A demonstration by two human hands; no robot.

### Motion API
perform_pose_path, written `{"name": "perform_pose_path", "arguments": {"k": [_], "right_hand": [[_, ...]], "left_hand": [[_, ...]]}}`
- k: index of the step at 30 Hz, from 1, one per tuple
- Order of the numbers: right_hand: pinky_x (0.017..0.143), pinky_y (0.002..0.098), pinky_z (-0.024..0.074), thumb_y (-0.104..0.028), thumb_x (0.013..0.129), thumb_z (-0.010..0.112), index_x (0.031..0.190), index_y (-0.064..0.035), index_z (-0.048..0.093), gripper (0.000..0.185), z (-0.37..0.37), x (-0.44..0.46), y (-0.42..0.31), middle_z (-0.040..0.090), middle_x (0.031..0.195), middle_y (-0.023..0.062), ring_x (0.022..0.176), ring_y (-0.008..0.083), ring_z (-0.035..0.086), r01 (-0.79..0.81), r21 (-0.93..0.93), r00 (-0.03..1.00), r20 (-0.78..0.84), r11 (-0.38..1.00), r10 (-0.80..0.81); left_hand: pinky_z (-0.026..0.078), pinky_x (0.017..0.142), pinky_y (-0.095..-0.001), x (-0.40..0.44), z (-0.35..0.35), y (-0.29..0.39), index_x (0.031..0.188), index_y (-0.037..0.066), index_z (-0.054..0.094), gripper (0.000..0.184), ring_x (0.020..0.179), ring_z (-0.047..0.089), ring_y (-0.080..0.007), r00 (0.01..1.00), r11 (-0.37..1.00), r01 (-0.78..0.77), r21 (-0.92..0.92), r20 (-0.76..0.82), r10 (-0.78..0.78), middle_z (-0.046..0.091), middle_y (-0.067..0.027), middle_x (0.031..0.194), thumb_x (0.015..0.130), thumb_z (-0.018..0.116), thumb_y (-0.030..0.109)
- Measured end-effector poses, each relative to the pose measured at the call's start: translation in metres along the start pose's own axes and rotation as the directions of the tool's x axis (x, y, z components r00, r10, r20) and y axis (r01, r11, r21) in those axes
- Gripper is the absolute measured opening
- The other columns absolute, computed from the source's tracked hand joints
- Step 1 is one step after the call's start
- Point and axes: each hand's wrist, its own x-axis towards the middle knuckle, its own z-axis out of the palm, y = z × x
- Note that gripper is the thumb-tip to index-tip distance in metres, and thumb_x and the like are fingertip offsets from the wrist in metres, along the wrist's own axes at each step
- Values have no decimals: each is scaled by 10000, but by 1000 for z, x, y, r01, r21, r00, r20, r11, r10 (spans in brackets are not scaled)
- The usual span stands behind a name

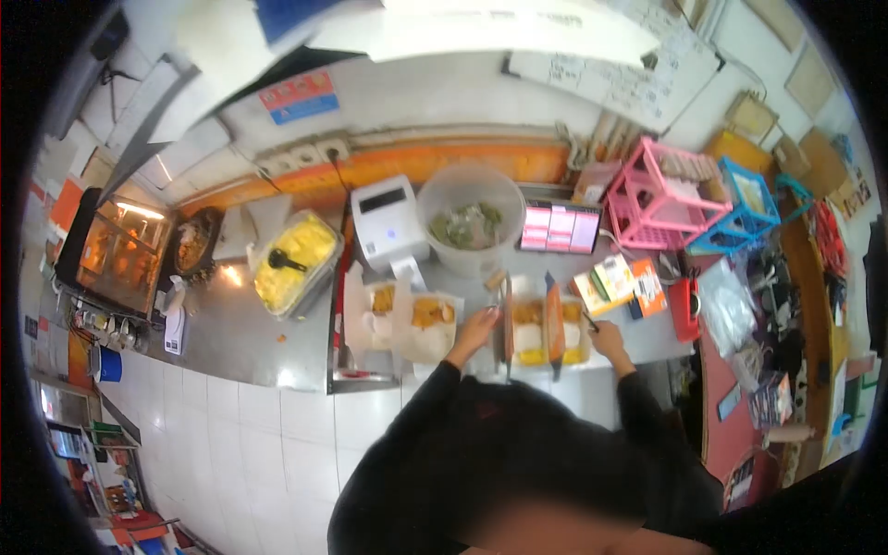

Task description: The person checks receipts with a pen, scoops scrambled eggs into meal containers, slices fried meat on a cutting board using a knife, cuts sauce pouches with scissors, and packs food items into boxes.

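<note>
My left hand (474, 334) is beside the left edge of an open food box (529, 319), its fingers drawn together near something small and pale that I cannot make out. Fried food and yellow pieces lie in this box and in the one next to it (573, 335). An upright orange-brown lid or panel (554, 322) stands between them. At the right side of the boxes, my right hand (610, 342) grips a thin dark pen-like object (589, 322). Two more open boxes with fried food (379, 326) (431, 338) sit left of my left hand.
Behind the boxes stand a white printer (388, 220), a translucent bucket (470, 217) and a tablet (560, 227). Pink (661, 199) and blue (747, 208) baskets are at right. A yellow food tub (296, 264) and a lit display case (120, 250) are left.
</note>
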Motion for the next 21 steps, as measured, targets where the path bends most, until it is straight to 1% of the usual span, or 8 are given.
{"name": "perform_pose_path", "arguments": {"k": [3, 6, 8, 11, 16, 18, 20, 21], "right_hand": [[531, 315, 420, -241, 816, 669, 778, -2, 633, 244, -148, 25, -140, 577, 616, 129, 564, 190, 553, 273, 135, 953, -171, 952, -249], [490, 268, 357, -32, 772, 692, 728, -13, 600, 104, -290, -10, -302, 569, 632, 41, 558, 119, 492, 822, 89, 511, -553, 563, -658], [493, 237, 343, -10, 730, 730, 752, -18, 610, 122, -341, -9, -375, 604, 698, 49, 572, 111, 503, 975, -145, 50, -587, 166, -808], [648, 370, 486, -200, 721, 702, 894, -98, 647, 208, -365, 4, -493, 635, 817, 73, 760, 273, 616, 954, -298, -209, -565, -39, -798], [729, 387, 538, -468, 712, 700, 956, -85, 689, 454, -322, 10, -647, 690, 884, 142, 865, 289, 675, 871, -428, 207, -124, 240, -971], [713, 414, 542, -420, 730, 688, 951, -63, 694, 421, -307, 33, -675, 697, 847, 136, 838, 284, 686, 819, -512, 265, -66, 261, -962], [624, 355, 534, -322, 809, 668, 912, -48, 689, 293, -308, 57, -698, 688, 790, 132, 720, 252, 681, 829, -543, 81, -121, 135, -989], [862, 405, 490, -518, 826, 571, 1021, -33, 692, 537, -336, 33, -684, 653, 1020, 238, 993, 331, 634, 886, -379, 281, -17, 266, -960]], "left_hand": [[487, 697, -294, -12, -59, 132, 1075, 34, 631, 376, 726, 613, -145, 973, 971, -220, -90, -89, 212, 672, -81, 895, 957, 506, 369], [472, 636, -254, -37, -120, 266, 1042, 61, 640, 224, 715, 590, -99, 825, 905, -425, -18, -419, 380, 664, -40, 826, 929, 577, 244], [431, 558, -217, -56, -159, 348, 950, 55, 592, 199, 634, 550, -115, 437, 594, -798, 104, -579, 688, 617, -43, 724, 915, 579, 251], [411, 525, -228, -95, -195, 445, 1103, 35, 539, 305, 609, 530, -120, 46, 275, -939, 205, -718, 694, 564, -45, 709, 918, 563, 276], [395, 503, -221, -119, -204, 476, 1118, -3, 542, 324, 609, 538, -119, -66, 154, -968, 197, -796, 601, 574, -47, 710, 941, 506, 266], [382, 490, -213, -119, -210, 469, 1114, -14, 549, 323, 625, 546, -117, -7, 254, -943, 216, -774, 633, 585, -54, 715, 944, 496, 255], [362, 479, -206, -110, -225, 467, 1104, -26, 581, 336, 678, 571, -112, 8, 344, -888, 304, -738, 675, 628, -70, 760, 935, 521, 259], [358, 480, -205, -106, -233, 468, 1090, -28, 599, 338, 689, 576, -107, 33, 389, -858, 334, -721, 692, 643, -75, 781, 932, 533, 263]]}}
